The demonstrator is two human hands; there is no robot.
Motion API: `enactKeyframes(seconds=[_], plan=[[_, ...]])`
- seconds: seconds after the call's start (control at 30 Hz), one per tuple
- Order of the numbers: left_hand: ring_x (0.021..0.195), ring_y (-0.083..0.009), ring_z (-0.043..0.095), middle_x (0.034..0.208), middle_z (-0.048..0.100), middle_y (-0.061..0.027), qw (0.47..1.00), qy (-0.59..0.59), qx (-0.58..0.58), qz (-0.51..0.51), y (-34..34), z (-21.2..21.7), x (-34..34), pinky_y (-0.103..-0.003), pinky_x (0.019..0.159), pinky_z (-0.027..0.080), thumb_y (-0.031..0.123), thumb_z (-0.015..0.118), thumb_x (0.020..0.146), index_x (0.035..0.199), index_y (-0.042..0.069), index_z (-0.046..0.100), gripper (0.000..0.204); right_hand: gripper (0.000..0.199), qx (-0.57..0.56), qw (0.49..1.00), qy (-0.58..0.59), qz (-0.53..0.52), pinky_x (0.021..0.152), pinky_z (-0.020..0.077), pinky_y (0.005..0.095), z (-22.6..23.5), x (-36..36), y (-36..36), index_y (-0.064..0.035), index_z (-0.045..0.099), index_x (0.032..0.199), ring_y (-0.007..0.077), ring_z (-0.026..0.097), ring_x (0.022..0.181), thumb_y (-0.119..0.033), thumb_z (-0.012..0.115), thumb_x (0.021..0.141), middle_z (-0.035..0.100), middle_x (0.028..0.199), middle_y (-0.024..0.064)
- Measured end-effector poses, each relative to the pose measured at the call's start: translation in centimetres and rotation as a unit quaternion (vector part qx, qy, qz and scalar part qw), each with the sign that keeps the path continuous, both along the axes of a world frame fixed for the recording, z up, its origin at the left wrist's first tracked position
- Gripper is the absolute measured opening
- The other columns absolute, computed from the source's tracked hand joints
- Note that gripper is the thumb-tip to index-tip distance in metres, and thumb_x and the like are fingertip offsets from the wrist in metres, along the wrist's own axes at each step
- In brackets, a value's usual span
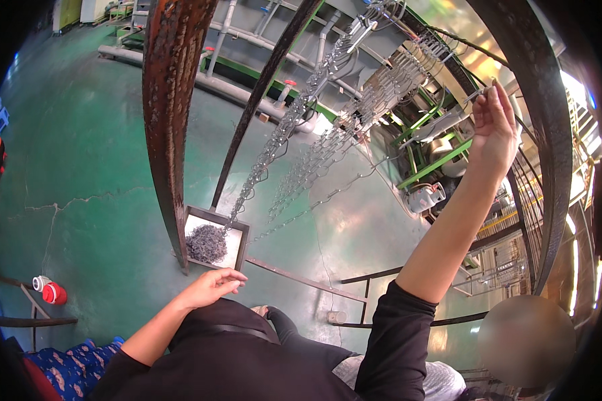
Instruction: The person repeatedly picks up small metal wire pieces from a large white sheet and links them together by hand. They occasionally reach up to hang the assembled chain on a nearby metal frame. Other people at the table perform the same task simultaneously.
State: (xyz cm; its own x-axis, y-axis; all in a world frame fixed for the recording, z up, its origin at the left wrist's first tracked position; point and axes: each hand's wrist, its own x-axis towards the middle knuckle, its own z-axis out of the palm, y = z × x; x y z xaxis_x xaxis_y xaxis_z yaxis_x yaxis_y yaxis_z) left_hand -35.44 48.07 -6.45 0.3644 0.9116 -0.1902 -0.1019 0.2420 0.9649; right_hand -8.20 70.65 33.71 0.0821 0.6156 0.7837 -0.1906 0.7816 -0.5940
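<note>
My right hand (493,130) is raised high at the upper right, beside a dark curved metal frame post (554,127). Its fingers are bent together near the top of the hanging wires, and what they hold, if anything, is too small to name. Low in front of my body, my left hand (214,286) is held out with its fingers extended and nothing in it. Just beyond it sits a shallow tray (234,257) with a pile of small dark metal pieces (206,243). Long strands of shiny linked wire hooks (274,150) hang from above, toward the tray.
A rusty post (170,100) rises at the left of the tray. Grey pipes (244,93) run along the far wall. A red and white jug (52,291) stands on the green floor (87,160). Another person (441,381) is close at my lower right.
</note>
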Motion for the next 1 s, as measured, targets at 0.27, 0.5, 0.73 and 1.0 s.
enactKeyframes(seconds=[0.27, 0.5, 0.73, 1.0], plan=[[0.087, -0.0105, 0.061, 0.103, 0.064, -0.0051, 1.000, -0.008, 0.000, 0.027, 0.8, -0.8, -0.1, -0.026, 0.080, 0.048, 0.018, 0.056, 0.097, 0.117, 0.003, 0.062, 0.025, 0.028, -0.039, 0.996, -0.036, -0.078, 0.080, 0.0557, 0.0257, 2.6, -1.9, 1.7, 0.0061, 0.062, 0.115, 0.0165, 0.066, 0.088, -0.003, 0.066, 0.089, 0.067, 0.098, 0.0103], [0.088, -0.0085, 0.061, 0.109, 0.064, -0.0039, 1.000, -0.005, 0.015, 0.016, 1.5, -2.1, -0.6, -0.025, 0.077, 0.049, 0.018, 0.054, 0.098, 0.121, 0.004, 0.060, 0.028, 0.021, -0.016, 0.997, -0.063, -0.053, 0.075, 0.0581, 0.0287, 2.7, -2.9, 2.6, 0.0070, 0.064, 0.103, 0.0196, 0.067, 0.082, -0.002, 0.070, 0.085, 0.068, 0.091, 0.0112], [0.086, -0.0092, 0.060, 0.102, 0.064, -0.0040, 1.000, -0.003, 0.004, 0.029, 1.3, -1.9, -1.0, -0.026, 0.079, 0.048, 0.018, 0.056, 0.097, 0.118, 0.003, 0.061, 0.026, 0.027, -0.026, 0.995, -0.072, -0.059, 0.077, 0.0577, 0.0283, 2.3, -2.8, 3.0, 0.0072, 0.061, 0.111, 0.0196, 0.067, 0.086, -0.002, 0.068, 0.087, 0.067, 0.096, 0.0117], [0.087, -0.0108, 0.061, 0.104, 0.066, -0.0046, 0.999, 0.032, -0.037, 0.020, 0.1, -3.3, -1.5, -0.027, 0.079, 0.049, 0.019, 0.056, 0.097, 0.119, 0.003, 0.061, 0.027, 0.034, 0.014, 0.975, -0.091, -0.203, 0.070, 0.0471, 0.0251, -4.2, -2.3, -0.9, 0.0036, 0.060, 0.116, 0.0159, 0.065, 0.086, -0.016, 0.068, 0.089, 0.066, 0.103, 0.0092]])
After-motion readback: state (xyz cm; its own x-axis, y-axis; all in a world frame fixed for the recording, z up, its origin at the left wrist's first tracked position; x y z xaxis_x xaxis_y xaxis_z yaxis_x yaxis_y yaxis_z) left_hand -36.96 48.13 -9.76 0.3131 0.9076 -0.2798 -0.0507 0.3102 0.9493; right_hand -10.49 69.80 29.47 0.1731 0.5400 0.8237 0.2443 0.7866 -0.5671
